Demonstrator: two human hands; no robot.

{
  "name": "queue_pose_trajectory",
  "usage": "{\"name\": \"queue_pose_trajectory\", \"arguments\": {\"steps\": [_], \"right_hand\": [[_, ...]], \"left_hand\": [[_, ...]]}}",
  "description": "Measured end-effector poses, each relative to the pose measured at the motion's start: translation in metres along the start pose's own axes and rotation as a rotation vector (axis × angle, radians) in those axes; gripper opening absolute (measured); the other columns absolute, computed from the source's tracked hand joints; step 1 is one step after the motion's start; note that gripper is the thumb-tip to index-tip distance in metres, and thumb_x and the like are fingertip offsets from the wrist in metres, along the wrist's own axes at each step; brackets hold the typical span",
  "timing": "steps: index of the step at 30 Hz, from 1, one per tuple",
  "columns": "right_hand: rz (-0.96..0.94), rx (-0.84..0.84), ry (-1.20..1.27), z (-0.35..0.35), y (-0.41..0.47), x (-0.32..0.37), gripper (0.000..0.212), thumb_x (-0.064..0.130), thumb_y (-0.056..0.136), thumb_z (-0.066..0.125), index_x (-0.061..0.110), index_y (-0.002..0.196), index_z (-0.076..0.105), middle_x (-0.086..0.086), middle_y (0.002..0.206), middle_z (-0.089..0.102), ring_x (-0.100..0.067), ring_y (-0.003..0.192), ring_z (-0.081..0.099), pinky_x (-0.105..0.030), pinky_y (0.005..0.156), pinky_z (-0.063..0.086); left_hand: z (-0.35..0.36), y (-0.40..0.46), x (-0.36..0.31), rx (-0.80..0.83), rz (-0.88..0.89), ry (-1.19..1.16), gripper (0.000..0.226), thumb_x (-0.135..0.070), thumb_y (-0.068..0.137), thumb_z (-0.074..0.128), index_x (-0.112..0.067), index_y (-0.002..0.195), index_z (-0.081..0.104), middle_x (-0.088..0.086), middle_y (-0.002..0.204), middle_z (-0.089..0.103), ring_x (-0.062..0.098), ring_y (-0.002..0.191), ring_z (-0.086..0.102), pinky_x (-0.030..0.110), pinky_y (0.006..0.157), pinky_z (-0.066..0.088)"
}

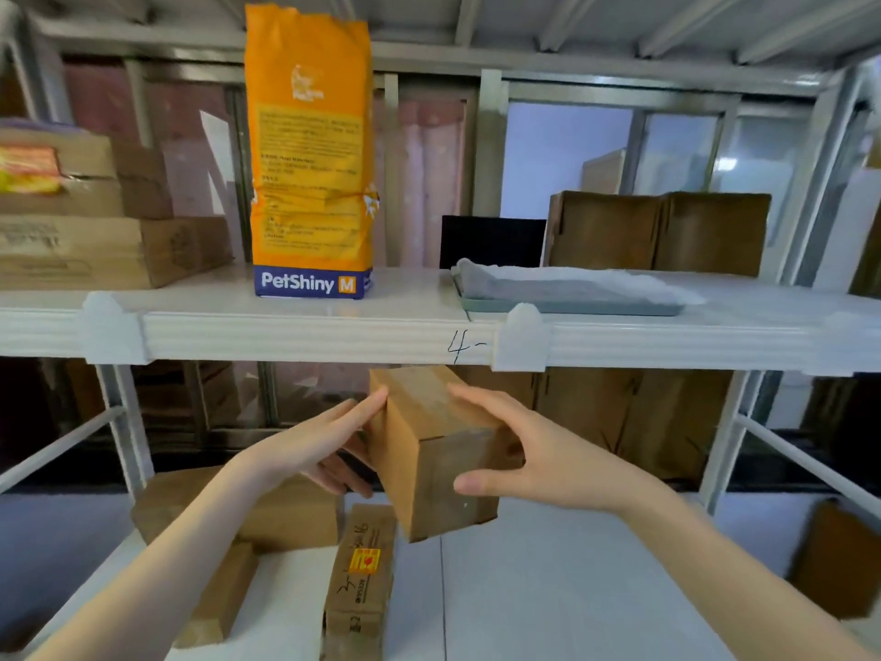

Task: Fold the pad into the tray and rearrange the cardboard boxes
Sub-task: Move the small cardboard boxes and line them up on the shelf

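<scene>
With our left hand (pixel 310 446) and right hand (pixel 538 455) clasping opposite sides of the plain brown cardboard box (pixel 429 450) above the lower shelf's front edge, rearranging remains, while the white pad (pixel 572 279) already lies in the grey tray (pixel 572 302).

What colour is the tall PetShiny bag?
Orange, with a blue band at the bottom; the bag shows in the head view.

Left hand's fingers (pixel 355 462) (lower ones) hide behind held box (pixel 429 450).

Both bare forearms reach forward — left hand (pixel 314 450) open-palmed, fingers extended; right hand (pixel 519 450) spread wide, thumb near, fingers far.
</scene>
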State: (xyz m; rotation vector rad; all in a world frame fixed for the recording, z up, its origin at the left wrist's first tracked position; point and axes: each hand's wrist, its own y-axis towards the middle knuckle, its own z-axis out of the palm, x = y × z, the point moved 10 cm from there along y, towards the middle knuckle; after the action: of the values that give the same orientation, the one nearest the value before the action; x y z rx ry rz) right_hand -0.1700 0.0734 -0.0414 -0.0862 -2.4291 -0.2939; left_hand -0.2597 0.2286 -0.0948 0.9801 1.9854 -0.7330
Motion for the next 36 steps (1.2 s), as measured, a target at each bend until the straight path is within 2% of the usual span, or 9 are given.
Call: {"name": "queue_pose_trajectory", "arguments": {"steps": [5, 12, 16, 20, 22, 26, 30, 33, 36], "right_hand": [[-0.038, -0.057, -0.065, -0.028, -0.032, 0.003, 0.083, 0.065, 0.068, 0.062, 0.045, 0.141, 0.026, 0.02, 0.146, 0.033, 0.003, 0.13, 0.035, -0.023, 0.107, 0.035], [-0.109, -0.158, -0.098, -0.096, -0.074, 0.018, 0.078, 0.049, 0.071, 0.073, 0.049, 0.134, 0.028, 0.025, 0.127, 0.038, 0.006, 0.113, 0.043, -0.014, 0.086, 0.045], [-0.171, -0.289, -0.11, -0.145, -0.089, 0.027, 0.089, 0.043, 0.067, 0.077, 0.048, 0.135, 0.02, 0.036, 0.121, 0.032, 0.016, 0.108, 0.039, -0.009, 0.086, 0.034], [-0.13, -0.531, -0.043, -0.202, -0.098, 0.015, 0.093, 0.058, 0.062, 0.065, 0.037, 0.141, 0.02, 0.018, 0.132, 0.039, -0.002, 0.118, 0.043, -0.024, 0.094, 0.037], [-0.128, -0.515, 0.003, -0.21, -0.097, 0.008, 0.091, 0.062, 0.064, 0.059, 0.036, 0.142, 0.02, 0.019, 0.129, 0.041, -0.001, 0.115, 0.049, -0.022, 0.09, 0.04], [-0.181, -0.461, 0.171, -0.22, -0.085, -0.001, 0.078, 0.055, 0.075, 0.058, 0.037, 0.142, 0.023, 0.017, 0.135, 0.047, 0.0, 0.116, 0.052, -0.034, 0.099, 0.045], [-0.145, -0.529, 0.333, -0.253, -0.056, -0.028, 0.058, 0.036, 0.088, 0.059, 0.029, 0.138, 0.032, 0.009, 0.13, 0.052, -0.005, 0.116, 0.052, -0.039, 0.107, 0.04], [-0.08, -0.568, 0.309, -0.272, -0.028, -0.052, 0.063, 0.037, 0.089, 0.059, 0.029, 0.141, 0.025, 0.006, 0.132, 0.05, -0.012, 0.118, 0.051, -0.041, 0.108, 0.038], [-0.04, -0.557, 0.203, -0.28, -0.001, -0.069, 0.061, 0.035, 0.092, 0.054, 0.033, 0.142, 0.02, 0.002, 0.134, 0.049, -0.013, 0.114, 0.051, -0.039, 0.105, 0.04]], "left_hand": [[0.031, -0.015, -0.029, -0.031, 0.008, -0.073, 0.118, -0.099, 0.037, 0.042, -0.034, 0.134, 0.034, 0.004, 0.114, 0.067, 0.026, 0.082, 0.074, 0.038, 0.08, 0.057], [0.061, -0.029, -0.095, -0.137, 0.07, -0.325, 0.101, -0.085, 0.054, 0.055, -0.019, 0.129, 0.042, 0.012, 0.111, 0.066, 0.025, 0.084, 0.073, 0.03, 0.063, 0.058], [0.058, -0.035, -0.154, -0.223, 0.283, -0.585, 0.083, -0.061, 0.06, 0.067, -0.023, 0.13, 0.042, 0.018, 0.12, 0.058, 0.034, 0.093, 0.07, 0.039, 0.08, 0.058], [0.045, -0.04, -0.206, -0.343, 0.534, -0.731, 0.044, -0.045, 0.073, 0.062, -0.032, 0.111, 0.046, 0.011, 0.118, 0.056, 0.028, 0.09, 0.072, 0.036, 0.086, 0.057], [0.043, -0.035, -0.225, -0.38, 0.598, -0.733, 0.047, -0.04, 0.072, 0.071, -0.03, 0.11, 0.046, 0.006, 0.116, 0.057, 0.022, 0.086, 0.073, 0.039, 0.092, 0.053], [0.046, -0.014, -0.248, -0.384, 0.623, -0.608, 0.062, -0.039, 0.068, 0.078, -0.031, 0.118, 0.041, 0.0, 0.125, 0.056, 0.016, 0.098, 0.068, 0.037, 0.098, 0.049], [0.032, 0.015, -0.26, -0.555, 0.478, -0.028, 0.076, -0.054, 0.068, 0.073, -0.032, 0.13, 0.034, -0.009, 0.133, 0.036, 0.01, 0.116, 0.046, 0.033, 0.108, 0.036], [0.024, 0.043, -0.274, -0.638, 0.456, 0.276, 0.082, -0.046, 0.072, 0.075, -0.021, 0.138, 0.034, -0.005, 0.13, 0.036, 0.01, 0.111, 0.042, 0.031, 0.101, 0.037], [0.021, 0.077, -0.281, -0.626, 0.481, 0.325, 0.087, -0.038, 0.075, 0.076, -0.018, 0.142, 0.025, -0.006, 0.124, 0.048, 0.011, 0.101, 0.046, 0.024, 0.088, 0.038]]}}
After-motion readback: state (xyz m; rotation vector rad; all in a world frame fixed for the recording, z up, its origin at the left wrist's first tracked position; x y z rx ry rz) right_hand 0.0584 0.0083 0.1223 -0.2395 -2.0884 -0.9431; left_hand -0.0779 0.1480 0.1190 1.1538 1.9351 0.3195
